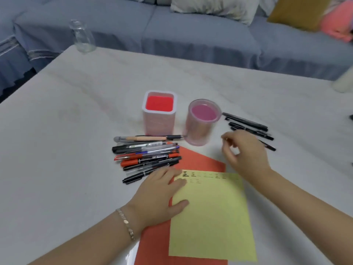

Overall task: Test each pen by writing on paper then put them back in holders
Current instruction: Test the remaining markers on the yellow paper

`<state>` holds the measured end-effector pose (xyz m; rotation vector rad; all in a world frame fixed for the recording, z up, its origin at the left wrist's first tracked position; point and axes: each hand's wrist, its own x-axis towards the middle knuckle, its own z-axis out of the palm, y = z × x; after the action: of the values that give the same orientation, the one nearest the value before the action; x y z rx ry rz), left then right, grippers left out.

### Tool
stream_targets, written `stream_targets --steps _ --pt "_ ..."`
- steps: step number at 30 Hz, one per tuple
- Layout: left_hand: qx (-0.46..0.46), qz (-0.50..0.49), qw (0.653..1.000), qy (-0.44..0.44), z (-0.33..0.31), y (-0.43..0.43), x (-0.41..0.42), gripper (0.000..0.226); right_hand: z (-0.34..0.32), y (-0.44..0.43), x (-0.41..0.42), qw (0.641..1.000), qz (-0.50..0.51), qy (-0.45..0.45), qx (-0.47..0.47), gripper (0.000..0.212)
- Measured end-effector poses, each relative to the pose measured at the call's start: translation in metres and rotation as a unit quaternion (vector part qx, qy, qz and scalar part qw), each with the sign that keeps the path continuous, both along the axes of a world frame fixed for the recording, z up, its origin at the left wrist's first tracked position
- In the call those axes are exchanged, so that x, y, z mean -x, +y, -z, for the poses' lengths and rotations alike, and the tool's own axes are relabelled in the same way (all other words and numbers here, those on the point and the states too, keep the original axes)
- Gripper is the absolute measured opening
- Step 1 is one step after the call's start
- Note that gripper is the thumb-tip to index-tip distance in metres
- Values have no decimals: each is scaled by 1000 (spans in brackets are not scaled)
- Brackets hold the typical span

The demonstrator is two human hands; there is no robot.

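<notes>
A yellow sheet [212, 217] with small written marks along its top lies on a red sheet [193, 159]. My left hand [160, 192] presses flat on the yellow sheet's left edge. My right hand [244, 152] hovers with loosely curled fingers, holding nothing, beside several black pens [246, 122] lying right of the holders. A square pink holder [159, 111] and a round pink holder [202, 121] both stand empty. A pile of several pens [149, 153], black, red and clear, lies left of the paper.
A clear glass bottle [82, 36] stands at the table's far left corner. A white object [343, 81] sits at the right edge. A blue-grey sofa [191, 35] with cushions runs behind the white table [66, 121].
</notes>
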<state>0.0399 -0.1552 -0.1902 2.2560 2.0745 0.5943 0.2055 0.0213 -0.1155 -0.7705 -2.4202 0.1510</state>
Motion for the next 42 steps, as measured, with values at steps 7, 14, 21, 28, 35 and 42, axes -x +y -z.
stream_targets --steps 7,14,21,28,35,42 --pt "1 -38 997 67 -4 3 -19 50 21 64 -64 926 278 -208 147 37" --pt "21 -31 997 67 -9 4 -22 45 34 62 -72 919 289 -205 171 27" --pt "-175 -55 982 -38 -93 43 -43 53 -61 -11 -77 964 75 -29 254 18" --pt "-90 -1 992 -88 -126 42 -64 42 -103 -57 -73 923 29 112 368 25" --pt "-65 52 977 -194 -130 36 -82 27 -92 -84 -36 792 37 232 563 34" --pt "-64 51 974 -211 -123 23 -69 38 -77 -94 -10 817 -5 244 522 43"
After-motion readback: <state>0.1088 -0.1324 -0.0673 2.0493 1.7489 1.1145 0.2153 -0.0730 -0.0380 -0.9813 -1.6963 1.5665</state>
